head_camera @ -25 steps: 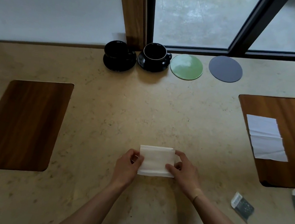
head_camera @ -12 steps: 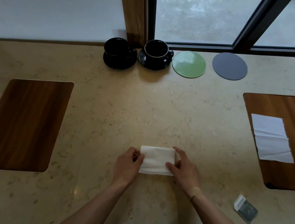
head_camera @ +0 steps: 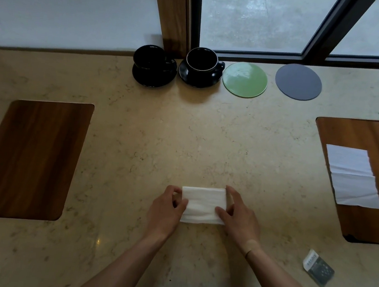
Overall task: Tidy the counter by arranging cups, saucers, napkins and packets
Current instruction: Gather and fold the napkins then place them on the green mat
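Both hands, left (head_camera: 168, 208) and right (head_camera: 239, 217), pinch a folded napkin (head_camera: 202, 204) between them on the counter (head_camera: 159, 144); folding appears under way, placement on a mat (head_camera: 27, 156) likely next.

A folded white napkin (head_camera: 203, 204) lies flat on the counter at 6 o'clock. At 12 o'clock, by the window, two black cups stand on black saucers: the left cup (head_camera: 149, 57) on its saucer (head_camera: 153, 77), the right cup (head_camera: 202, 60) upright on its saucer (head_camera: 198, 80). A dark packet (head_camera: 318, 269) lies at 4 o'clock; an unfolded napkin (head_camera: 352, 179) lies at 3 o'clock.
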`<state>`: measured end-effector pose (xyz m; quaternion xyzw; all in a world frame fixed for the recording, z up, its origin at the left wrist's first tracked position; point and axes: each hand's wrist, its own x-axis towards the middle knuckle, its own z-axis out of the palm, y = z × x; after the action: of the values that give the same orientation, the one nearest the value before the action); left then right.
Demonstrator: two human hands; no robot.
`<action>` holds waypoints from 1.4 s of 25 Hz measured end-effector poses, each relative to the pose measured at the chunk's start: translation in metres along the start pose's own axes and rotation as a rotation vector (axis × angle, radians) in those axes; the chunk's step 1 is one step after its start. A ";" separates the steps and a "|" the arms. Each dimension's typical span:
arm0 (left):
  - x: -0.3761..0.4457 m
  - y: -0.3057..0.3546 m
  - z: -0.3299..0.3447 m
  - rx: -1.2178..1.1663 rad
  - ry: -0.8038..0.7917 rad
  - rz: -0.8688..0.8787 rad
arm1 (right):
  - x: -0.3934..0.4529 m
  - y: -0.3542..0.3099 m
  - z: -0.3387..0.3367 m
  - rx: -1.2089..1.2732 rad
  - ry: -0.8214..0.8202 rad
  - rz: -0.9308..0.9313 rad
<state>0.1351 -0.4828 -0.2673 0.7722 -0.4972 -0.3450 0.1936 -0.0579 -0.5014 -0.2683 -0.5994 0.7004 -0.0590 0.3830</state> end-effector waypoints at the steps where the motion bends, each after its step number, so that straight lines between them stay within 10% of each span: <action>1: 0.000 0.000 0.000 0.000 0.003 -0.003 | 0.000 0.000 0.000 -0.003 0.002 -0.002; 35: -0.002 -0.006 0.004 0.066 0.020 0.038 | -0.014 0.005 0.001 -0.222 0.110 -0.065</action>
<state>0.1354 -0.4782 -0.2732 0.7721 -0.5209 -0.3168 0.1794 -0.0616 -0.4872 -0.2652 -0.6563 0.7029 -0.0262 0.2730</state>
